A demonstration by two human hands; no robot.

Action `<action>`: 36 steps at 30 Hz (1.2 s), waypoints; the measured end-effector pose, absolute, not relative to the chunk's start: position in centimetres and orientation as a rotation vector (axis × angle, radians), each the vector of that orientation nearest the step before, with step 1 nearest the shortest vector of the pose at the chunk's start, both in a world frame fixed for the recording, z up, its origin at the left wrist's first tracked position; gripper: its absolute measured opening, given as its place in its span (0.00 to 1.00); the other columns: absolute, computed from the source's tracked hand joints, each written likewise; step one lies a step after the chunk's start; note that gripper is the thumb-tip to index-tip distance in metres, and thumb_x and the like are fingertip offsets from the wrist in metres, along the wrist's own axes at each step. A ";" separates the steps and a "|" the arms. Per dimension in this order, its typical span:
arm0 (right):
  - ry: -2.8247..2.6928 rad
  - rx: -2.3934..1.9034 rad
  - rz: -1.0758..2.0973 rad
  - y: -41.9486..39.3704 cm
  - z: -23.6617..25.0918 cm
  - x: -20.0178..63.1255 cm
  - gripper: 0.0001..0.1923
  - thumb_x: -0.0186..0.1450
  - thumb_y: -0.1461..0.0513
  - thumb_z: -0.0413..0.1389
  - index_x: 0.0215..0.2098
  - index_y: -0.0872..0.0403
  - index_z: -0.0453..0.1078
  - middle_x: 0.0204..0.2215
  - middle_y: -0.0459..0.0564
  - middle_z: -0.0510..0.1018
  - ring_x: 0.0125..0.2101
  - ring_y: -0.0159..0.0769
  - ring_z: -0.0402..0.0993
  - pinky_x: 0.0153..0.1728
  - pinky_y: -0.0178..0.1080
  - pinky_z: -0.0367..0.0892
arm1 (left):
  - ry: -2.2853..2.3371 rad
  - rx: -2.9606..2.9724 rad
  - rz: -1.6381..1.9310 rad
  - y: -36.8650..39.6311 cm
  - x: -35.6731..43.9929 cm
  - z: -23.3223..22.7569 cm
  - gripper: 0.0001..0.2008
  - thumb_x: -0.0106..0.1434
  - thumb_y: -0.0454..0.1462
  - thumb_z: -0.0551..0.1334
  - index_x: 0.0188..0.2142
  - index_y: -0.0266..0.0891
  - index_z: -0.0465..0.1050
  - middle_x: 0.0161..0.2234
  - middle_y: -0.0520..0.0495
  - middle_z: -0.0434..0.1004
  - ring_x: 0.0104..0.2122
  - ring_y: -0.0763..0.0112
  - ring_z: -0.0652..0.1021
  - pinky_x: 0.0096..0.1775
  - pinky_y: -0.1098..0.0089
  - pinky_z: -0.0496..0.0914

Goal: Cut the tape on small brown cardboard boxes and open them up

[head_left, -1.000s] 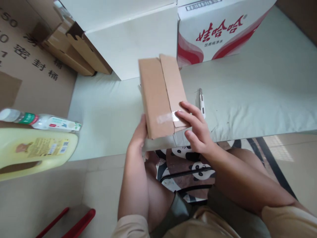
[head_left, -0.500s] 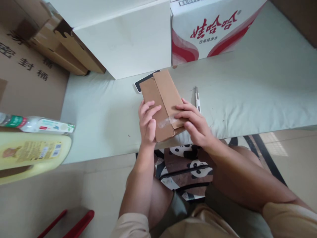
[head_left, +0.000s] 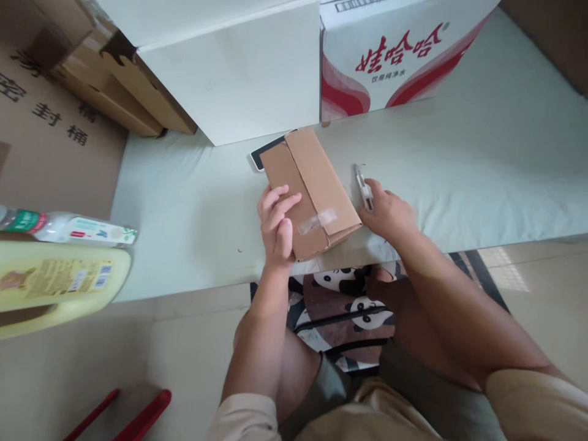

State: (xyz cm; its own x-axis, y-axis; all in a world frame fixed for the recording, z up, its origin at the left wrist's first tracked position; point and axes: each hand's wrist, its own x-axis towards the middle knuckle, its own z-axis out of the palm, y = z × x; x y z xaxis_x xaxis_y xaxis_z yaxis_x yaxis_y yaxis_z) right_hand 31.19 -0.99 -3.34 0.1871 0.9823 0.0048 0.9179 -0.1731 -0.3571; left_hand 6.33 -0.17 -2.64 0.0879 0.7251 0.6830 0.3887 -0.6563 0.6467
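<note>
The left hand [head_left: 275, 223] lies with fingers flat on the cardboard box [head_left: 312, 190], pinning it near the table's [head_left: 459, 159] front edge. At its 3 o'clock the right hand [head_left: 388, 211] closes its fingers on the small utility knife [head_left: 362, 187]. The clear tape strip [head_left: 316, 220] looks uncut and the flaps shut, so opening is judged yet to come; a phone [head_left: 260, 156] peeks out at the box's 11 o'clock.

Soft, even daylight, faint shadows, no glare; wide-angle bending at the edges, slight blur at the left edge.

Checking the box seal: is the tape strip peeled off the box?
No, the tape strip lies across the cardboard box flap seam.
</note>
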 end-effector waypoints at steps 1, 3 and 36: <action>-1.798 -2.204 0.368 -1.0 -3.2 31.0 0.36 0.60 0.57 0.56 0.66 0.56 0.62 0.35 0.60 0.80 0.29 0.47 0.73 0.31 0.47 0.71 | 1.095 2.063 1.599 -0.2 6.3 -2.7 0.23 0.75 0.48 0.44 0.53 0.48 0.76 0.57 0.44 0.71 0.62 0.58 0.69 0.67 0.51 0.60; -1.740 -2.238 0.452 -1.0 -2.7 30.6 0.36 0.60 0.57 0.56 0.65 0.58 0.61 0.32 0.59 0.80 0.28 0.48 0.73 0.30 0.47 0.70 | 1.094 2.053 1.599 -0.2 6.3 -2.7 0.23 0.74 0.47 0.45 0.53 0.48 0.76 0.58 0.44 0.71 0.62 0.58 0.69 0.67 0.51 0.60; -2.099 -0.780 0.153 -10.3 4.2 25.5 0.05 0.61 0.65 0.54 0.33 0.49 0.62 0.31 0.45 0.79 0.50 0.40 0.79 0.48 0.45 0.67 | 1.223 2.005 1.604 -1.3 8.6 -2.2 0.26 0.75 0.48 0.43 0.53 0.41 0.75 0.58 0.41 0.72 0.62 0.57 0.67 0.66 0.53 0.60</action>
